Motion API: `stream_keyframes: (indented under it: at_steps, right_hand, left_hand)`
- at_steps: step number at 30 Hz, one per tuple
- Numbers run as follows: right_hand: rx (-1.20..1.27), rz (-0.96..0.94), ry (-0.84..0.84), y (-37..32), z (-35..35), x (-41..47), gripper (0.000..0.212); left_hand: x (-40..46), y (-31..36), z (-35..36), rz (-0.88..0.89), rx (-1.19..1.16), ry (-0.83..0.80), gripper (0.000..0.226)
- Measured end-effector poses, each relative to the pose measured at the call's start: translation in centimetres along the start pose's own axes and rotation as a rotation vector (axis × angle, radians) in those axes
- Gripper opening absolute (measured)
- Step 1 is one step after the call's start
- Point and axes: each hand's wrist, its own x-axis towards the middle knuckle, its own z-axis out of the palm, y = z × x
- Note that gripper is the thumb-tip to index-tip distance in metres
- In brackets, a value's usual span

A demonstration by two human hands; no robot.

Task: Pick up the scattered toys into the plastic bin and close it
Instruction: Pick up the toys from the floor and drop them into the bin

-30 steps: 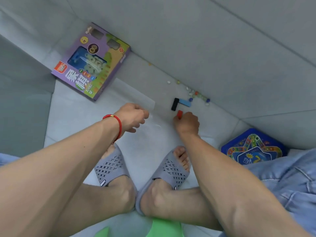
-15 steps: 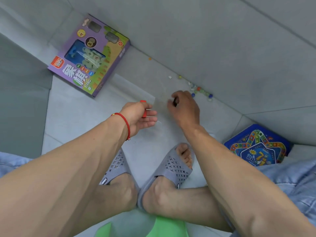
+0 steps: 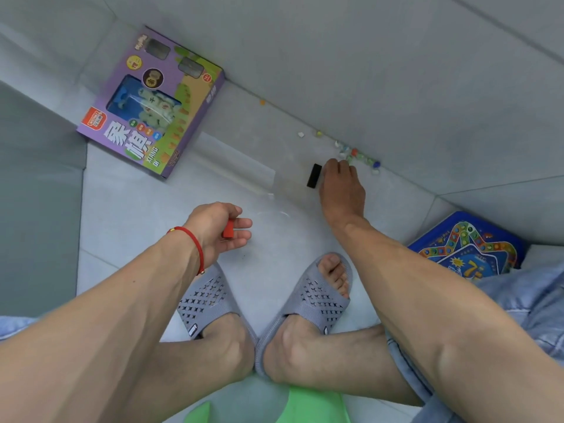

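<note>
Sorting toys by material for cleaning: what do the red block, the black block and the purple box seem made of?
Red block, held in the left hand: probably plastic or painted wood; solid colour, matte. Black block: likely the same; flat matte faces, sharp edges. Purple box: printed cardboard with a clear, glossy plastic window showing pieces inside.

block (image 3: 314, 175) just left of right hand (image 3: 342, 190), marbles (image 3: 354, 154) beyond

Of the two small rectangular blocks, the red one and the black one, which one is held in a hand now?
The small red rectangular block: the left hand holds it. The small black rectangular block lies on the floor beside the right hand, ungripped.
</note>
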Motion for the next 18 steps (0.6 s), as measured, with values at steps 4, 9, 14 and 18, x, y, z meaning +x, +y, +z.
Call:
stream_keyframes:
  at_steps: [4,9,14,18]
  right_hand:
    - [0.181,0.16,-0.064,0.4,0.5,-0.5,0.034]
    - [0.423,0.329,-0.075,-0.3,-0.2,-1.2,0.029]
    - [0.557,0.311,-0.058,-2.8,-0.5,0.5,0.038]
    - [0.412,0.329,-0.163,-4.1,-0.3,1.7,0.029]
  left_hand:
    - [-0.2,-0.1,0.0,0.014,0.002,-0.021,0.016]
    - [-0.4,-0.1,-0.4,0.006,-0.017,-0.017,0.015]
    - [-1.2,-0.2,-0.9,0.018,-0.024,-0.012,0.015]
    - [-2.6,-0.4,-2.0,0.03,-0.028,-0.014,0.016]
